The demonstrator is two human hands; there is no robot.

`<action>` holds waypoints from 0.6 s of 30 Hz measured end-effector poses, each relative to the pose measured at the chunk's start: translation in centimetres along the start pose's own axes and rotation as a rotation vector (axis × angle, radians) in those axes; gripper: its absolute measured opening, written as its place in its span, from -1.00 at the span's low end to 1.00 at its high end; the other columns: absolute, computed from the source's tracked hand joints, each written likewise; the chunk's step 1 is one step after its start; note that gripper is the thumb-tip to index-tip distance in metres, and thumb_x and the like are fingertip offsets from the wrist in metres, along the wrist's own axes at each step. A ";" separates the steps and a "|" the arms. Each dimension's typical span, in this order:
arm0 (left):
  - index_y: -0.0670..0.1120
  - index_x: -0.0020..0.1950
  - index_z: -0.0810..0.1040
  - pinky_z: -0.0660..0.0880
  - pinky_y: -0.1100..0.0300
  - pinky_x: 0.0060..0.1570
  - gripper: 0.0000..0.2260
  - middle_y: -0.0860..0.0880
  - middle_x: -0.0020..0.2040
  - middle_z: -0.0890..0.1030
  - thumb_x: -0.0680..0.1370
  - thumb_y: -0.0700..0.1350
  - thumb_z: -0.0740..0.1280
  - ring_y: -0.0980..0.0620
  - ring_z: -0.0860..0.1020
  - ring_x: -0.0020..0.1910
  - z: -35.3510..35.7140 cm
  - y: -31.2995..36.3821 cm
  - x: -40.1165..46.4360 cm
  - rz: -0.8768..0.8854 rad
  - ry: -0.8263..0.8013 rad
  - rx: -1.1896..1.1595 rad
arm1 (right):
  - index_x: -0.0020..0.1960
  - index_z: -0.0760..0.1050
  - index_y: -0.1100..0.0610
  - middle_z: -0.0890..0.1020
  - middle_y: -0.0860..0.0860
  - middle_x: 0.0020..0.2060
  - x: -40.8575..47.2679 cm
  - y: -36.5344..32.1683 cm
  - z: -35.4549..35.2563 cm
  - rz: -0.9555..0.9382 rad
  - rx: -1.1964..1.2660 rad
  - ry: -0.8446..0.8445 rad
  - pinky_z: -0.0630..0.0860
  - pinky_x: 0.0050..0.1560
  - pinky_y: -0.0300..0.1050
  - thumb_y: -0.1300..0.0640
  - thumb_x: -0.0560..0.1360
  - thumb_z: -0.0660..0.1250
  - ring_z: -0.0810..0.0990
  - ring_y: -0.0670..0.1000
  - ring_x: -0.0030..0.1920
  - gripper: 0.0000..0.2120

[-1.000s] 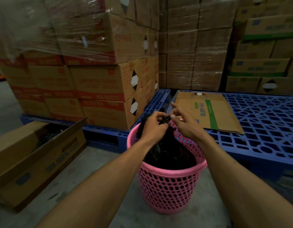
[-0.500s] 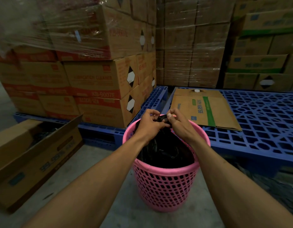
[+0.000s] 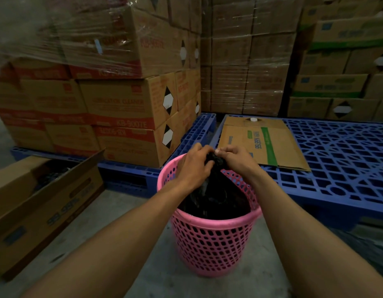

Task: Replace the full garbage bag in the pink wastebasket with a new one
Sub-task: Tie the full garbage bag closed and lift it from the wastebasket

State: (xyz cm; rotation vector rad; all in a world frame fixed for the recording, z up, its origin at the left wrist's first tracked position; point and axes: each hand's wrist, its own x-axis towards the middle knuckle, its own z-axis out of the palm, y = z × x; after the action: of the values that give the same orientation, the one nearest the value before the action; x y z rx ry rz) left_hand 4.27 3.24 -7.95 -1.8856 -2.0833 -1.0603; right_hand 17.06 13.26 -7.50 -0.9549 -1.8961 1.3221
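- Grey concrete floor (image 3: 113,214) of a dim storeroom, with shrink-wrapped cardboard cartons (image 3: 121,100) stacked on a blue plastic pallet (image 3: 194,134) at the left and more wrapped stacks behind.
- To the right lies a second blue pallet (image 3: 336,160), bare apart from a flattened cardboard box (image 3: 261,143) with a green stripe.
- An open carton (image 3: 35,211) sits on the floor at the left; its dark contents are too dim to make out.
- Standing upright on the floor between the pallets is the pink wastebasket (image 3: 214,244), a round plastic bin with a lattice of holes and a solid rim.
- Inside it sits the black garbage bag (image 3: 216,196), glossy and crumpled, filling the basket, its top gathered into a narrow neck that rises above the far rim.
- Both forearms reach in from the bottom edge and meet over the far side of the basket.
- The left hand (image 3: 194,166) is curled round the neck of the bag, knuckles up.
- The right hand (image 3: 235,158) is just beside it, fingers bent and pinching the very top of the bag.
- The bag's tip is mostly hidden between the two hands, so whether it is knotted cannot be told.
- Print on the cartons is largely blurred.
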 end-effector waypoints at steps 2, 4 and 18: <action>-0.02 0.23 0.57 0.52 0.00 -0.10 -0.76 -0.05 0.00 0.49 0.56 -0.08 0.36 -0.05 0.53 -0.05 -0.1 -0.2 0.0 0.010 -0.006 -0.009 | 0.01 0.68 0.06 0.69 0.02 -0.12 -0.5 0.0 -0.5 -0.006 0.024 -0.076 0.53 -0.07 -0.08 0.00 0.61 0.31 0.62 0.04 -0.10 -0.80; -0.06 0.25 0.59 0.51 0.00 -0.01 -0.75 -0.07 0.01 0.51 0.57 -0.10 0.36 -0.06 0.53 -0.01 -0.5 -0.5 0.1 -0.021 -0.035 -0.052 | 0.18 0.65 0.00 0.68 -0.02 0.04 -1.0 0.0 -1.1 -0.018 0.039 -0.176 0.54 0.05 -0.06 -0.03 0.58 0.33 0.64 0.02 0.01 -0.77; -0.17 -0.10 0.55 0.43 0.19 -0.33 -0.90 -0.11 -0.31 0.57 0.45 -0.15 0.34 -0.05 0.54 -0.33 -2.7 1.0 1.3 -0.693 -0.371 -0.432 | 0.12 0.45 -0.12 0.61 0.00 0.02 -0.6 -0.7 0.7 -0.337 -0.521 -0.097 0.50 -0.10 -0.08 0.26 0.55 0.23 0.57 0.00 -0.03 -0.71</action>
State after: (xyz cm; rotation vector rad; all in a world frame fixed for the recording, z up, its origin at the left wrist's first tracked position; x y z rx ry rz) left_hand 3.99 2.73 -4.83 -1.6277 -3.0658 -1.4796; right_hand 16.68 12.25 -7.12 -0.7664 -2.4108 0.7006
